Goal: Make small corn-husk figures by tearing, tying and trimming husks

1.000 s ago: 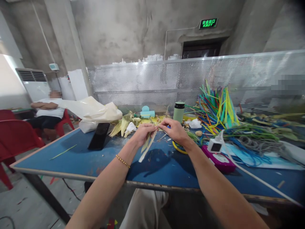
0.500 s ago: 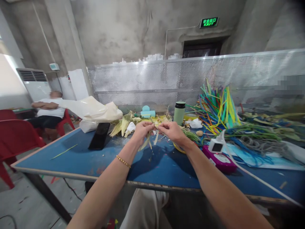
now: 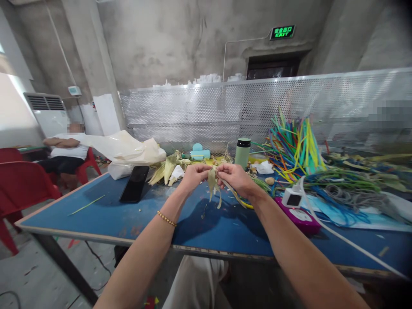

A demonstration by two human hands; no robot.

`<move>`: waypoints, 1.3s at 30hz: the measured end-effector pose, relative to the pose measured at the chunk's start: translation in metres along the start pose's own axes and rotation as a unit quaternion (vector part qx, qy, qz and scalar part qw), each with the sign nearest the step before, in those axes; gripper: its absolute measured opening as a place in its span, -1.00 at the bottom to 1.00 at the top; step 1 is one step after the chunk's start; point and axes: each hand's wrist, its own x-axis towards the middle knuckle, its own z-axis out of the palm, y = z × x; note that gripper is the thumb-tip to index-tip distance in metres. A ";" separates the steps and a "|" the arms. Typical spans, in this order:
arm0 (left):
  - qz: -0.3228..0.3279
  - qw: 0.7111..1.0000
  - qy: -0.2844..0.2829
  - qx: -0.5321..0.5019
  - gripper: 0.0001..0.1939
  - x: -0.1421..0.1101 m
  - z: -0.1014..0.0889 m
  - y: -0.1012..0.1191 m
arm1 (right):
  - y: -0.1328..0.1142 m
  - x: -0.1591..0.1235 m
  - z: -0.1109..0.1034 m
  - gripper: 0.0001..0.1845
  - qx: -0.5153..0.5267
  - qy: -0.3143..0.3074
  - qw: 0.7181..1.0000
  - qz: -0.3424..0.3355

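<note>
Pale strips of dried corn husk (image 3: 212, 183) hang between my two hands, above the blue table. My left hand (image 3: 195, 177) pinches the husk from the left with thumb and fingers. From the other side my right hand (image 3: 235, 177) also has its fingertips closed on the strips, close beside the left fingertips. One strip end dangles below the hands and another trails under my right hand. How the strips join is hidden by the fingers. Behind my left hand lies a heap of corn husks (image 3: 168, 168).
On the blue table (image 3: 109, 219) lie a black phone (image 3: 134, 184) and a white plastic bag (image 3: 128, 148) to the left. A green bottle (image 3: 242, 153), colourful strips (image 3: 298, 148), a purple box (image 3: 299, 216) and a white cable (image 3: 347, 240) are right. A person (image 3: 69, 146) sits at left.
The husk strips have swung from left of the fingertips to below and right of them. My hands have stayed nearly in place, turning slightly, still pinching.
</note>
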 end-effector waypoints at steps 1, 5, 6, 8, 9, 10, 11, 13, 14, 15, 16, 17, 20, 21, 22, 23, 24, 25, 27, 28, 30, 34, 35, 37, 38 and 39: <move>0.010 1.000 -0.002 0.015 -0.77 0.001 -0.001 -0.001 | -0.001 0.000 0.000 -0.85 0.007 -0.002 1.000 0.000; 0.072 0.994 0.017 0.074 -0.81 0.002 -0.003 -0.001 | 0.000 0.000 0.000 -0.79 0.020 -0.003 1.000 -0.008; 0.078 0.994 0.018 0.072 -0.82 0.001 -0.003 0.000 | 0.002 0.001 0.000 -0.78 0.017 -0.001 1.000 -0.012; 0.063 0.997 -0.003 0.038 -0.80 -0.001 -0.003 0.004 | 0.004 0.002 -0.001 -0.76 -0.002 0.005 1.000 -0.022; 0.050 0.998 -0.020 0.014 -0.78 -0.002 -0.003 0.006 | 0.004 0.002 -0.002 -0.75 -0.018 0.010 0.999 -0.026; 0.039 0.999 -0.037 -0.008 -0.76 -0.003 -0.004 0.008 | 0.005 0.003 -0.003 -0.75 -0.035 0.014 0.999 -0.030; 0.031 0.998 -0.051 -0.022 -0.75 -0.004 -0.004 0.009 | 0.005 0.003 -0.004 -0.75 -0.052 0.018 0.998 -0.033; 0.025 0.997 -0.060 -0.030 -0.75 -0.004 -0.006 0.009 | 0.003 0.002 -0.006 -0.75 -0.077 0.026 0.996 -0.040; 0.024 0.997 -0.060 -0.031 -0.75 -0.003 -0.007 0.008 | 0.001 0.002 -0.007 -0.74 -0.082 0.026 0.995 -0.044; 0.023 0.997 -0.059 -0.033 -0.76 -0.003 -0.007 0.007 | -0.001 0.001 -0.009 -0.74 -0.080 0.022 0.995 -0.048; 0.022 0.998 -0.056 -0.036 -0.77 -0.002 -0.008 0.007 | -0.003 0.000 -0.010 -0.74 -0.073 0.017 0.996 -0.052; 0.021 0.998 -0.051 -0.039 -0.78 -0.002 -0.008 0.006 | -0.006 -0.002 -0.012 -0.74 -0.064 0.012 0.996 -0.058; 0.018 0.999 -0.035 -0.037 -0.77 -0.002 -0.007 0.007 | -0.012 -0.006 -0.016 -0.77 -0.045 -0.006 0.996 -0.071; 0.018 0.999 -0.033 -0.033 -0.76 -0.002 -0.007 0.008 | -0.014 -0.008 -0.017 -0.78 -0.045 -0.011 0.996 -0.074; 0.018 0.999 -0.035 -0.028 -0.76 -0.003 -0.006 0.009 | -0.016 -0.009 -0.018 -0.80 -0.046 -0.017 0.996 -0.077; 0.019 0.999 -0.039 -0.020 -0.75 -0.003 -0.005 0.010 | -0.017 -0.010 -0.019 -0.82 -0.049 -0.024 0.995 -0.081; 0.019 0.999 -0.044 -0.008 -0.74 -0.004 -0.005 0.010 | -0.018 -0.011 -0.019 -0.83 -0.052 -0.033 0.994 -0.086; 0.020 0.999 -0.050 0.006 -0.74 -0.005 -0.004 0.010 | -0.018 -0.012 -0.019 -0.84 -0.056 -0.044 0.993 -0.090; 0.021 0.997 -0.063 0.045 -0.73 -0.006 -0.004 0.010 | -0.019 -0.013 -0.017 -0.84 -0.068 -0.078 0.990 -0.096; 0.022 0.995 -0.068 0.068 -0.74 -0.007 -0.003 0.009 | -0.019 -0.014 -0.016 -0.84 -0.075 -0.098 0.988 -0.099; 0.019 0.991 -0.077 0.107 -0.75 -0.007 -0.003 0.008 | -0.019 -0.014 -0.015 -0.85 -0.094 -0.131 0.982 -0.098; 0.012 0.985 -0.089 0.150 -0.76 -0.008 -0.002 0.008 | -0.021 -0.013 -0.014 -0.86 -0.134 -0.130 0.978 -0.091; 0.015 0.984 -0.090 0.155 -0.76 -0.008 -0.001 0.008 | -0.021 -0.013 -0.014 -0.86 -0.138 -0.118 0.979 -0.092; 0.019 0.983 -0.089 0.159 -0.75 -0.008 0.001 0.008 | -0.023 -0.013 -0.014 -0.87 -0.135 -0.101 0.981 -0.095; 0.017 0.984 -0.093 0.151 -0.75 -0.009 0.002 0.007 | -0.023 -0.013 -0.013 -0.87 -0.127 -0.099 0.983 -0.093; 0.011 0.986 -0.099 0.133 -0.76 -0.009 0.003 0.006 | -0.024 -0.013 -0.012 -0.87 -0.114 -0.105 0.984 -0.088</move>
